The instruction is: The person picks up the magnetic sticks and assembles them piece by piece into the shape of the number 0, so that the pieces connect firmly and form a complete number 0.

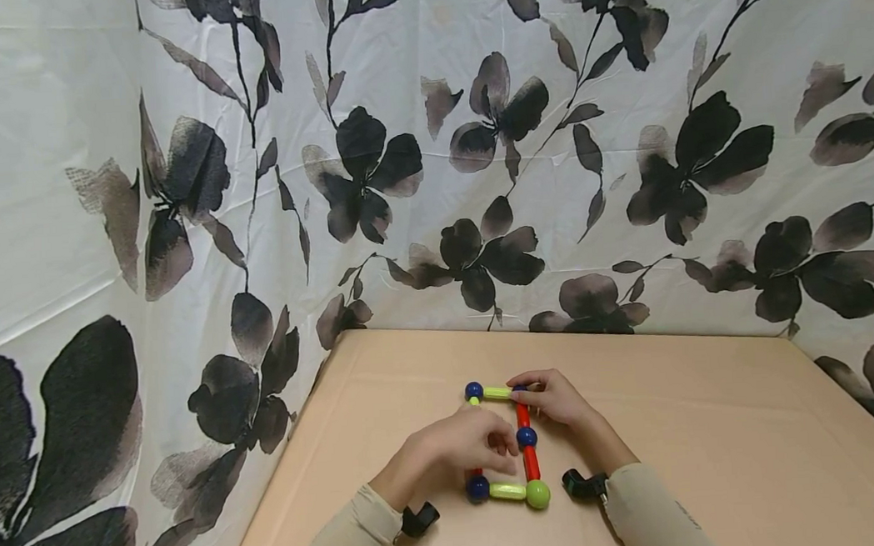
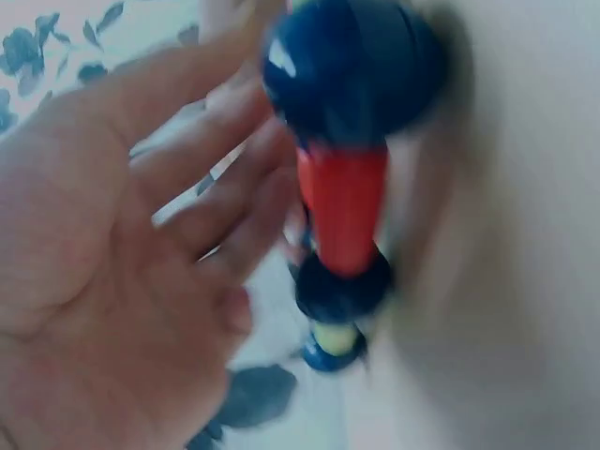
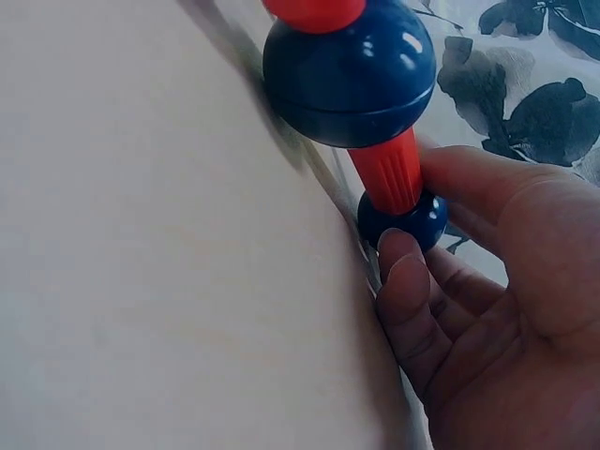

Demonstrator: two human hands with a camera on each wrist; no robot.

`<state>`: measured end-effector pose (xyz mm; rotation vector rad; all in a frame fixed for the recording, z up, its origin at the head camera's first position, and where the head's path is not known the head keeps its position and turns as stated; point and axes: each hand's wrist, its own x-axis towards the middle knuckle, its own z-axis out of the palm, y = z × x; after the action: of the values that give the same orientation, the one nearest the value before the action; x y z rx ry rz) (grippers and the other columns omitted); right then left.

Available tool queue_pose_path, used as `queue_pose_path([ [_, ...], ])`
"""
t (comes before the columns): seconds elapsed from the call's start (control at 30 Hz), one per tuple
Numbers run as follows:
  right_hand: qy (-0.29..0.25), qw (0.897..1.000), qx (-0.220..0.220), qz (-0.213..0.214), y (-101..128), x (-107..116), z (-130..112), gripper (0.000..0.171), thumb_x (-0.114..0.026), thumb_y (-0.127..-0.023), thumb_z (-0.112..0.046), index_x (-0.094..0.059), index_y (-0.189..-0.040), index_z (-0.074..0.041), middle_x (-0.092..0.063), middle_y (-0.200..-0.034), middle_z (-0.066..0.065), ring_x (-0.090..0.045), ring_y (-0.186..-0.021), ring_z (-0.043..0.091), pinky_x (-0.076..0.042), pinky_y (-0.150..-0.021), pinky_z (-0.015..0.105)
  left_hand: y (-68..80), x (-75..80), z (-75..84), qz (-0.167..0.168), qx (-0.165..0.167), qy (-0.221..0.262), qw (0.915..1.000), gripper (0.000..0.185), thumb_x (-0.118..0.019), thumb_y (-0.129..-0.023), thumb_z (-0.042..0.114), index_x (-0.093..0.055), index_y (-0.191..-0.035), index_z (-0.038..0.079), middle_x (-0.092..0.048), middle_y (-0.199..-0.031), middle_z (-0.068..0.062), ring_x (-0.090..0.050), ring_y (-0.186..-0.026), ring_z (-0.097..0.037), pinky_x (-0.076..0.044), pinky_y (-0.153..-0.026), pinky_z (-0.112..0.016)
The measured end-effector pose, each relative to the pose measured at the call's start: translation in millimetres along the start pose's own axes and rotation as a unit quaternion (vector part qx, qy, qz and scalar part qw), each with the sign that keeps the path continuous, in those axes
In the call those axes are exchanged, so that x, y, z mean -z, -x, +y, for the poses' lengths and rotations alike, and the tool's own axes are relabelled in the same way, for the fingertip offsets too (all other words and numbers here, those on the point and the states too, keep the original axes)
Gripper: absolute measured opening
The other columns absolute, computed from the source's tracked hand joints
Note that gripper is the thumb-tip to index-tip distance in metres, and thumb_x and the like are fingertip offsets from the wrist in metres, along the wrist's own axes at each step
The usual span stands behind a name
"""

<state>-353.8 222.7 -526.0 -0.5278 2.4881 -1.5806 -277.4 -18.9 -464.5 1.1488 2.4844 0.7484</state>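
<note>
A rectangular outline of magnetic rods and balls lies on the table, with a blue ball (image 1: 473, 390) at its far left corner and a green ball (image 1: 537, 494) at its near right. My right hand (image 1: 557, 399) pinches the far right blue ball (image 3: 417, 220), where a red rod (image 3: 389, 173) meets a yellow-green rod (image 1: 498, 393). Over the left side hovers my left hand (image 1: 466, 442), fingers loosely bent and partly hiding that side. In the left wrist view its palm lies beside a red rod (image 2: 342, 206) and a blue ball (image 2: 352, 70), with nothing gripped.
The outline stands on a tan table (image 1: 679, 425). Behind and to the left hangs a white cloth (image 1: 416, 182) printed with dark flowers, meeting the table's far edge. Black wrist-worn devices (image 1: 585, 485) sit by both sleeves.
</note>
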Motion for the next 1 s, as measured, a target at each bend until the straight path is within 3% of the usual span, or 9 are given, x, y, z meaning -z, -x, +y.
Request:
queue_pose_path([
  [0.1,0.012,1.000,-0.002,-0.002,3.2,3.2,-1.3,0.037,-0.077,-0.096,-0.020,-0.072,-0.128,-0.002,-0.064,-0.110,0.019,-0.056,-0.061,0.018,-0.050,-0.055,0.025,-1.9,4.3,-19.0,0.091,0.032,-0.005,0.9954,0.014,-0.075,-0.097,0.036,-0.075,-0.105,0.024,-0.063,-0.100,0.007,-0.058,-0.088,-0.007,-0.049,-0.077,-0.020],
  [0.17,0.022,1.000,-0.006,-0.001,6.8,6.6,-3.3,0.040,-0.078,-0.095,-0.023,-0.071,-0.130,-0.004,-0.060,-0.115,0.018,-0.058,-0.067,0.021,-0.052,-0.058,0.026,-1.4,6.7,-33.0,0.127,0.067,0.003,0.9897,0.020,-0.074,-0.098,0.037,-0.075,-0.111,0.022,-0.060,-0.102,0.000,-0.055,-0.088,-0.011,-0.046,-0.075,-0.023],
  [0.2,0.023,1.000,-0.008,-0.007,8.6,9.1,-4.6,0.041,-0.078,-0.095,-0.025,-0.071,-0.130,-0.004,-0.059,-0.110,0.016,-0.057,-0.067,0.023,-0.051,-0.057,0.026,-0.5,8.0,-39.3,0.132,0.080,0.011,0.9880,0.023,-0.073,-0.098,0.037,-0.075,-0.114,0.020,-0.058,-0.102,-0.002,-0.054,-0.088,-0.013,-0.045,-0.074,-0.024],
  [0.27,0.031,0.999,-0.007,-0.027,12.8,15.0,-7.8,0.040,-0.078,-0.095,-0.028,-0.072,-0.129,-0.007,-0.058,-0.099,0.012,-0.056,-0.069,0.023,-0.048,-0.057,0.026,0.5,9.6,-49.2,0.123,0.097,0.023,0.9874,0.029,-0.072,-0.099,0.037,-0.074,-0.121,0.018,-0.060,-0.097,-0.003,-0.053,-0.082,-0.013,-0.043,-0.069,-0.025],
  [0.33,0.032,0.997,-0.003,-0.077,17.2,21.1,-11.7,0.037,-0.076,-0.096,-0.028,-0.073,-0.127,-0.008,-0.059,-0.089,0.008,-0.054,-0.070,0.021,-0.045,-0.057,0.025,1.0,10.0,-54.0,0.098,0.108,0.039,0.9885,0.035,-0.071,-0.099,0.039,-0.073,-0.126,0.017,-0.062,-0.092,-0.002,-0.054,-0.077,-0.012,-0.043,-0.065,-0.025],
  [0.47,0.040,0.978,-0.002,-0.206,23.5,26.6,-20.3,0.031,-0.073,-0.099,-0.025,-0.074,-0.126,-0.009,-0.061,-0.079,0.006,-0.054,-0.066,0.016,-0.045,-0.058,0.023,0.6,8.1,-51.4,0.058,0.122,0.059,0.9891,0.043,-0.075,-0.095,0.044,-0.070,-0.130,0.019,-0.065,-0.085,0.003,-0.058,-0.068,-0.010,-0.045,-0.062,-0.025],
  [0.57,0.068,0.966,0.000,-0.251,25.3,23.0,-27.3,0.030,-0.074,-0.098,-0.026,-0.074,-0.124,-0.011,-0.060,-0.076,0.004,-0.054,-0.062,0.017,-0.047,-0.058,0.023,-1.0,5.6,-48.4,0.052,0.126,0.053,0.9893,0.048,-0.081,-0.090,0.046,-0.069,-0.128,0.019,-0.062,-0.083,0.003,-0.059,-0.065,-0.010,-0.045,-0.061,-0.025],
  [0.73,0.108,0.965,-0.005,-0.238,24.1,11.0,-33.3,0.028,-0.077,-0.096,-0.032,-0.072,-0.117,-0.014,-0.060,-0.081,0.001,-0.057,-0.066,0.017,-0.048,-0.061,0.025,-3.9,2.0,-47.3,0.066,0.139,0.038,0.9874,0.050,-0.083,-0.087,0.046,-0.069,-0.126,0.018,-0.062,-0.086,0.003,-0.058,-0.069,-0.010,-0.044,-0.065,-0.026],
  [1.0,0.114,0.976,-0.022,-0.182,20.3,0.7,-29.9,0.026,-0.074,-0.097,-0.033,-0.069,-0.117,-0.017,-0.062,-0.089,0.005,-0.060,-0.069,0.019,-0.051,-0.064,0.030,-7.5,-0.1,-45.5,0.099,0.155,-0.002,0.9829,0.056,-0.083,-0.087,0.047,-0.068,-0.130,0.015,-0.066,-0.114,0.003,-0.056,-0.094,-0.013,-0.046,-0.083,-0.029],
])
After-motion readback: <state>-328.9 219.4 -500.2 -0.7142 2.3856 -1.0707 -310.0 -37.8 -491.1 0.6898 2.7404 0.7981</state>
